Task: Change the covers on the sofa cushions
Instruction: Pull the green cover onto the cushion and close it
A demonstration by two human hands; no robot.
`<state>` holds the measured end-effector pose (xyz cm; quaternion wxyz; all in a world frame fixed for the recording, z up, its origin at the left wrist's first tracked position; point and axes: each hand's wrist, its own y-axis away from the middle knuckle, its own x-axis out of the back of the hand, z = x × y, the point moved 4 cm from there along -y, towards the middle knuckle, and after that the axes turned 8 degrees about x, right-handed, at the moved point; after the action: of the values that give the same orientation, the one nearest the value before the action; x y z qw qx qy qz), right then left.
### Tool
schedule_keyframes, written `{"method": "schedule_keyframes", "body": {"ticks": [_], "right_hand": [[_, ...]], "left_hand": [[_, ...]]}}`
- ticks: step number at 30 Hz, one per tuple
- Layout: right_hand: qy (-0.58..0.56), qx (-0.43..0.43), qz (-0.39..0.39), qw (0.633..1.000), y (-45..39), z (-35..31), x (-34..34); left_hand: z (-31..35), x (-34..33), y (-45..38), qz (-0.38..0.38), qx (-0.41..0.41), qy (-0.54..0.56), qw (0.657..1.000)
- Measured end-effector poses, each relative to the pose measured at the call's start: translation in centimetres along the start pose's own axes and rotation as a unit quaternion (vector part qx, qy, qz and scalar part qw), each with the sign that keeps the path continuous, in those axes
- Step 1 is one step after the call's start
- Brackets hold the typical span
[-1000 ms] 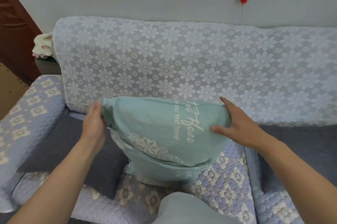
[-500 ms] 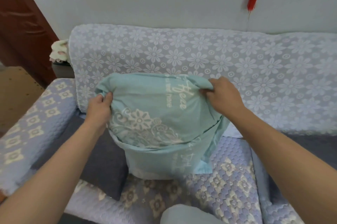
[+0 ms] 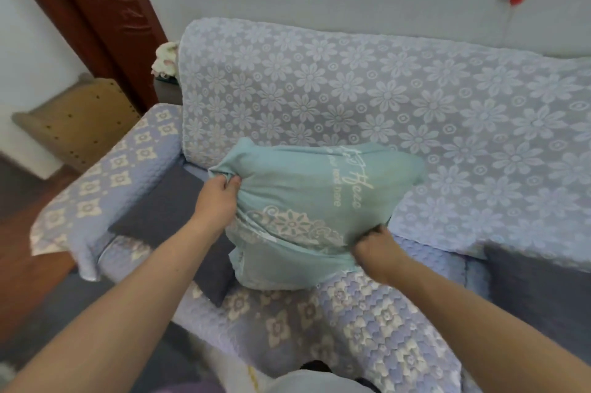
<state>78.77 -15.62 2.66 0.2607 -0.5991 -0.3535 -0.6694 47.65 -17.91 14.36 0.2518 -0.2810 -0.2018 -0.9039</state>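
The cushion (image 3: 307,210) stands on the sofa (image 3: 351,322). Left hand (image 3: 217,200) pinches the cover's top corner, right hand (image 3: 375,247) grips its lower edge (bunched); pull evenly, both sides together.

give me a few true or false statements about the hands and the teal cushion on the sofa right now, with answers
1. The left hand pinches the teal cushion at its upper left corner. True.
2. The right hand rests flat on the sofa backrest. False: it grips the cover's fabric at the cushion's lower right, fingers curled.
3. The cushion stands on the sofa seat in front of the flowered backrest. True.
4. The cushion's cover is plain, with no print. False: it carries white lettering and a white floral pattern.
5. A dark grey cushion lies on the seat left of the teal one. True.
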Motion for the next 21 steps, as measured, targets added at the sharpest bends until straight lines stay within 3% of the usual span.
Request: {"method": "schedule_keyframes", "body": {"ticks": [3, 4, 5, 6, 7, 8, 9, 10, 11, 14, 16, 18, 19, 21], "right_hand": [[-0.059, -0.052, 0.203, 0.976, 1.3, 1.7, 2.0], [-0.116, -0.125, 0.262, 0.950, 2.0, 1.8, 2.9], [-0.219, -0.235, 0.314, 0.893, 2.8, 2.0, 3.0], [-0.348, -0.353, 0.351, 0.794, 3.6, 2.1, 2.7], [-0.511, -0.449, 0.333, 0.652, 4.1, 1.7, 2.2], [-0.666, -0.472, 0.285, 0.503, 4.3, 0.6, 1.7], [-0.781, -0.435, 0.239, 0.379, 4.2, -0.4, 2.0], [-0.846, -0.379, 0.205, 0.314, 4.2, -0.9, 3.1], [-0.870, -0.344, 0.186, 0.301, 4.4, -0.7, 4.2], [-0.848, -0.347, 0.200, 0.348, 6.7, 2.1, 6.0], [-0.786, -0.409, 0.216, 0.410, 9.9, 4.6, 5.2], [-0.647, -0.542, 0.197, 0.499, 15.8, 7.1, 2.1], [-0.563, -0.606, 0.147, 0.543, 19.2, 7.9, 0.2], [-0.450, -0.679, 0.016, 0.580, 26.0, 9.0, -4.5]], "left_hand": [[-1.5, 0.8, 0.2, -0.029, 0.028, 0.040, 0.998], [-1.9, 0.7, 0.4, -0.049, 0.041, 0.060, 0.996], [-2.1, 0.6, 0.9, -0.071, 0.048, 0.088, 0.992], [-2.2, 0.3, 1.6, -0.098, 0.048, 0.125, 0.986], [-2.3, -0.1, 2.4, -0.134, 0.043, 0.153, 0.978], [-2.3, -0.6, 3.6, -0.180, 0.037, 0.166, 0.969], [-2.2, -1.2, 5.1, -0.235, 0.029, 0.162, 0.958], [-2.0, -2.0, 6.7, -0.297, 0.015, 0.148, 0.943], [-2.0, -2.9, 8.1, -0.356, 0.003, 0.119, 0.927], [-1.3, -7.8, 12.6, -0.500, -0.070, -0.011, 0.863], [-0.4, -12.0, 16.5, -0.574, -0.138, -0.089, 0.802], [-1.1, -16.6, 19.5, -0.654, -0.167, -0.110, 0.730], [-2.0, -18.7, 19.9, -0.661, -0.167, -0.121, 0.721], [-4.3, -21.9, 18.5, -0.619, -0.140, -0.133, 0.762]]}}
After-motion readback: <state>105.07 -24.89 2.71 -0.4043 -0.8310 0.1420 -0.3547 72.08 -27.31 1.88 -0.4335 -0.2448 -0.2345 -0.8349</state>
